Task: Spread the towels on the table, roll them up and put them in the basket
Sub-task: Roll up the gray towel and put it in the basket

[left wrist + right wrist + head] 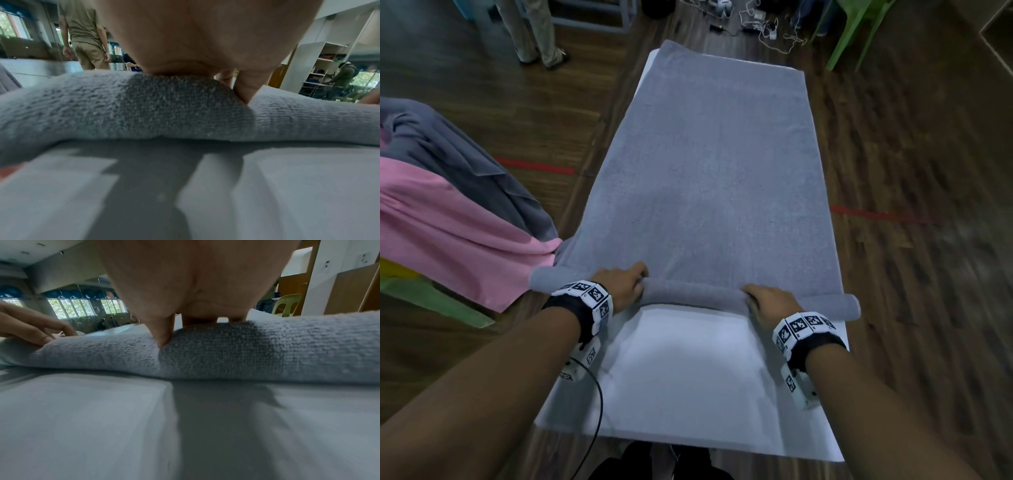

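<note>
Towel, grey (709, 154): terry cloth, lying spread lengthwise on the white worktop (688, 377), far end flat, near end wound into a low roll (695, 298) across the full width. Left hand (619, 284) and right hand (770, 301) rest on top of the roll, well apart, each grip curled over it with the thumb (244, 91) pressed into the pile; right thumb (162, 335) likewise dents the cloth. Handling, as judged: soft, light, limp, not fragile, high friction against the worktop; the roll sags where unsupported, so take hold evenly at both sides of the middle and keep pressure downward. Adjacent: pink cloth (448, 233) and dark grey cloth (465, 154) draped at left. Markings: wrist bands (585, 294) carry black-and-white square codes; no brand or readable writing on the towel. Basket: not in view.
</note>
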